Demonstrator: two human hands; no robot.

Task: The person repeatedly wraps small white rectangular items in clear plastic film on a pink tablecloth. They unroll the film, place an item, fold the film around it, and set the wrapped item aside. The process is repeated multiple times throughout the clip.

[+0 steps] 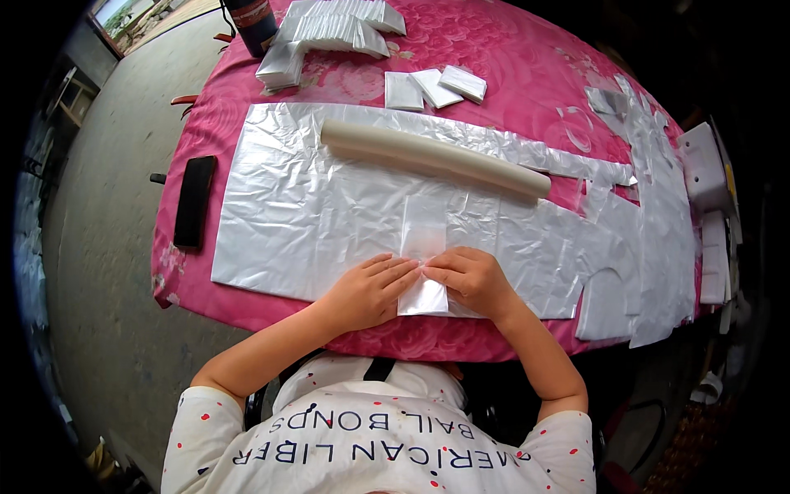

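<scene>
A narrow strip of thin, shiny plastic film lies lengthwise in front of me, on top of a large white plastic sheet. My left hand rests flat at the strip's left edge, fingers stretched out and fingertips on the film. From the other side my right hand curls its fingers and pinches the strip near its middle. The fingertips of both hands nearly meet there. Below them the near end of the strip shows creased and glossy. Just beyond the strip, a long beige cardboard tube lies across the sheet.
Folded white plastic packets are stacked at the back, with three flat packets nearby. A black phone lies left, a dark cylinder stands far left. Torn plastic scraps and white boxes edge the pink tablecloth on the right.
</scene>
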